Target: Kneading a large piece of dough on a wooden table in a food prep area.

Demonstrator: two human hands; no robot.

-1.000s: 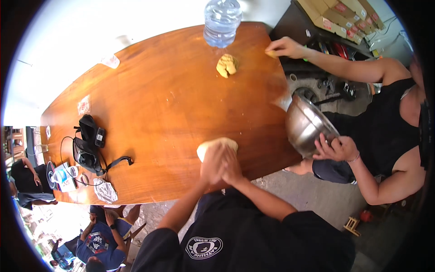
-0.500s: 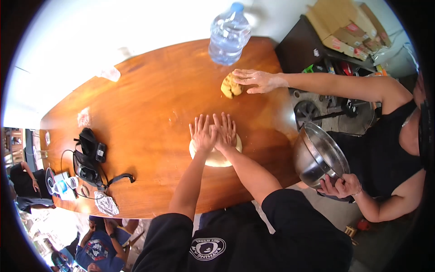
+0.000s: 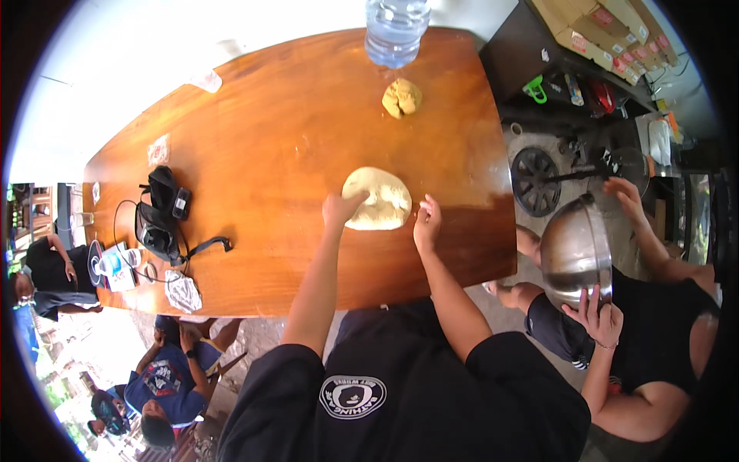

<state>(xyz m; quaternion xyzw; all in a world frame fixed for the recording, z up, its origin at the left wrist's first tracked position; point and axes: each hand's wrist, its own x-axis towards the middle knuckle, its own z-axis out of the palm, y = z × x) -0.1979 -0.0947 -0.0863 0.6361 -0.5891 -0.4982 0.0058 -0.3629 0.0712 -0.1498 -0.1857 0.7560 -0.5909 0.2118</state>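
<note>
A pale, flattened round of dough (image 3: 381,192) lies on the wooden table in front of me, with dents pressed into its top. My left hand (image 3: 339,209) is at its left edge, the thumb over the top and the other fingers mostly hidden, gripping the rim. Just off the dough's right edge, my right hand (image 3: 428,223) is raised with loosely bent fingers, holding nothing. Farther back sits a smaller, cracked yellow dough lump (image 3: 402,98), untouched.
A large clear water bottle (image 3: 396,38) stands at the table's (image 3: 254,177) far edge. On the left lie a black strapped bag (image 3: 160,219) and a crumpled clear wrapper (image 3: 183,292). To my right, a person tilts a metal bowl (image 3: 573,250) beside the table.
My hands have come off the dough's top and parted, left to its edge, right beside it. The dough looks flatter. The other person's hand has left the yellow lump; the bowl has moved rightward.
</note>
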